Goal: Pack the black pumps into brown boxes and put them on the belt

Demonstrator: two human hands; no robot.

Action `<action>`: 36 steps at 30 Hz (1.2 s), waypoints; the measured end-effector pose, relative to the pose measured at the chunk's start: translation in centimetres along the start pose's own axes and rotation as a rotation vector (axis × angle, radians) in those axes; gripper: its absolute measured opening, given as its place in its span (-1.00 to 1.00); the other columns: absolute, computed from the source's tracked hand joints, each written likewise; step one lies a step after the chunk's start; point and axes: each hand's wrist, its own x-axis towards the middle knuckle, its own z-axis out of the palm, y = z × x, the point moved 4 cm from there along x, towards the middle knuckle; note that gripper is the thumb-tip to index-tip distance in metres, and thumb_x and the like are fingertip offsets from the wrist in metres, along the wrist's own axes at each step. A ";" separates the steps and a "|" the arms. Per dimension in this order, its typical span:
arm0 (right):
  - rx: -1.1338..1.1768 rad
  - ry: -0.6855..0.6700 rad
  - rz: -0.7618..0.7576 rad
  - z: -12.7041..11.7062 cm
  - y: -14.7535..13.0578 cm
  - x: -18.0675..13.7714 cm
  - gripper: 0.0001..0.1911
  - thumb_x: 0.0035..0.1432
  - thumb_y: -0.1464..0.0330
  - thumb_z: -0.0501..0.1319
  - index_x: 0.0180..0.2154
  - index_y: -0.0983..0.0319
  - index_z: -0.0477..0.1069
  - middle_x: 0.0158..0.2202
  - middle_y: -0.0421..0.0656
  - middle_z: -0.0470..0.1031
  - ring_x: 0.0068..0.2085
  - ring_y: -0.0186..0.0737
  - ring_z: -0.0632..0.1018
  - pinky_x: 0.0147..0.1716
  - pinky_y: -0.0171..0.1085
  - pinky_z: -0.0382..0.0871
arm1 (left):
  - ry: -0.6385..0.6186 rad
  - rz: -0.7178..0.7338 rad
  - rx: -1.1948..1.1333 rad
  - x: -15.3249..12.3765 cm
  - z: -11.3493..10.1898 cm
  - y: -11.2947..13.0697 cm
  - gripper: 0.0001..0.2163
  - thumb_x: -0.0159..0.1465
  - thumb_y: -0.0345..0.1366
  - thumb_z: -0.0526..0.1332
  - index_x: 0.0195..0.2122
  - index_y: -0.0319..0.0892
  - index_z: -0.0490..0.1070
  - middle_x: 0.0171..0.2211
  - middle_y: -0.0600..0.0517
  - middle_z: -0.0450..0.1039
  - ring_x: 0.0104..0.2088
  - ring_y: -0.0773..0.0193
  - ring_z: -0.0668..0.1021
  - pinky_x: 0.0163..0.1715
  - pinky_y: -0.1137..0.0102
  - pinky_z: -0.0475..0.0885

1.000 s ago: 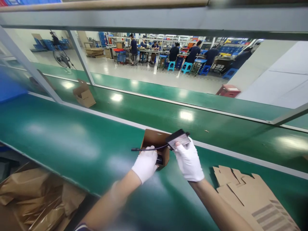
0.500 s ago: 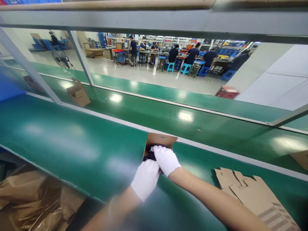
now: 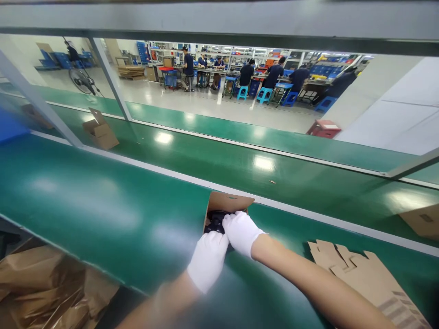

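Observation:
An upright cardboard box (image 3: 229, 200) stands with its back flap raised near the far rail of the green belt. Inside sits a glossy black rounded object (image 3: 215, 223), its kind unclear and its lower part hidden. My left hand (image 3: 207, 259), in a white glove, is closed at the near left side of the box, fingertips bent over its edge beside the black object. White-gloved too, my right hand (image 3: 243, 233) reaches in from the right, its curled fingers against the right side of the black object. Both hands hide the box's front.
Flattened cartons (image 3: 368, 278) lie on the belt at right. Brown wrapping paper (image 3: 44, 283) fills the lower left. Beyond the rail, a second green belt (image 3: 206, 148) carries an open carton (image 3: 100, 132) and another carton (image 3: 423, 220). People (image 3: 274, 73) work at benches farther back.
My right hand has drawn back slightly to the right and down, uncovering more of the black object. A white label seen on it earlier no longer shows. My left hand stays nearly in place.

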 end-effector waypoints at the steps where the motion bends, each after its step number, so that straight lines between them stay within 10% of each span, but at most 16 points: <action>1: 0.002 -0.023 0.001 -0.2 0.1 0.5 -0.80 0.06 0.49 0.15 -0.24 0.44 0.44 -0.28 0.17 0.47 -0.28 0.08 0.51 -0.31 -0.06 0.34 | 0.000 0.001 0.008 0.0 0.1 -0.1 -0.86 0.22 -0.52 0.05 -0.32 -0.18 0.33 -0.40 0.00 0.39 -0.38 0.15 0.45 -0.38 0.26 0.43; 4: 0.042 -0.016 -0.056 -1.3 0.6 0.1 -0.83 0.00 0.46 0.22 -0.30 0.38 0.45 -0.33 0.09 0.49 -0.31 0.03 0.52 -0.29 -0.07 0.34 | -0.011 0.000 0.020 0.2 0.1 -0.3 -0.86 0.24 -0.50 0.05 -0.31 -0.17 0.35 -0.40 0.01 0.40 -0.38 0.14 0.46 -0.39 0.26 0.42; 8: 0.330 0.319 -0.131 -1.6 3.6 -5.9 -0.78 0.17 0.43 0.06 -0.18 0.22 0.41 -0.26 -0.09 0.51 -0.24 -0.18 0.50 -0.14 -0.18 0.31 | -0.021 0.003 0.024 2.6 0.2 -0.6 -0.85 0.28 -0.45 0.03 -0.23 -0.15 0.35 -0.36 0.01 0.42 -0.33 0.17 0.48 -0.33 0.31 0.42; 12: 0.373 0.511 0.229 4.0 9.1 -13.9 -0.64 0.23 0.37 -0.02 0.04 0.17 0.33 -0.04 -0.06 0.46 -0.06 -0.10 0.46 -0.10 -0.13 0.33 | -0.001 0.075 0.068 9.1 1.3 -1.8 -0.88 0.27 -0.39 0.06 -0.23 -0.16 0.36 -0.33 -0.02 0.45 -0.28 0.16 0.48 -0.30 0.35 0.40; 18: 0.462 0.113 0.921 15.0 15.3 -24.5 -0.58 0.21 0.29 -0.02 0.06 0.21 0.33 -0.19 -0.01 0.54 -0.18 0.00 0.54 -0.22 -0.13 0.35 | 0.102 0.145 0.069 22.7 3.1 -4.1 -0.79 0.23 -0.40 0.05 -0.13 -0.26 0.35 -0.24 -0.15 0.45 -0.21 0.10 0.48 -0.21 0.29 0.39; 22: 0.569 -0.084 1.271 18.9 17.4 -28.9 -0.59 0.20 0.26 -0.03 0.02 0.23 0.36 -0.30 0.03 0.53 -0.29 0.00 0.54 -0.37 -0.19 0.27 | 0.232 0.145 0.085 26.9 3.5 -4.0 -0.58 0.19 -0.40 0.06 0.08 -0.46 0.18 0.07 -0.40 0.23 0.04 -0.16 0.32 -0.01 0.03 0.26; 28: 0.596 -0.050 1.362 23.1 19.9 -26.8 -0.58 0.05 0.18 0.14 -0.10 0.28 0.41 -0.11 0.09 0.43 -0.12 0.08 0.47 -0.26 -0.14 0.25 | 0.378 0.269 0.078 21.6 5.3 -1.0 -0.60 0.21 -0.28 0.08 0.04 -0.39 0.26 0.15 -0.31 0.16 0.15 -0.15 0.22 0.13 0.07 0.19; 36: 0.678 0.071 1.321 21.2 20.2 -24.6 -0.67 -0.01 0.24 0.21 -0.23 0.34 0.42 -0.13 0.05 0.42 -0.15 -0.05 0.46 -0.26 -0.20 0.28 | 0.157 0.229 -0.136 12.3 7.7 -1.0 -0.57 0.20 -0.07 0.01 -0.02 -0.23 0.36 0.08 -0.17 0.33 0.08 -0.04 0.38 0.07 0.04 0.34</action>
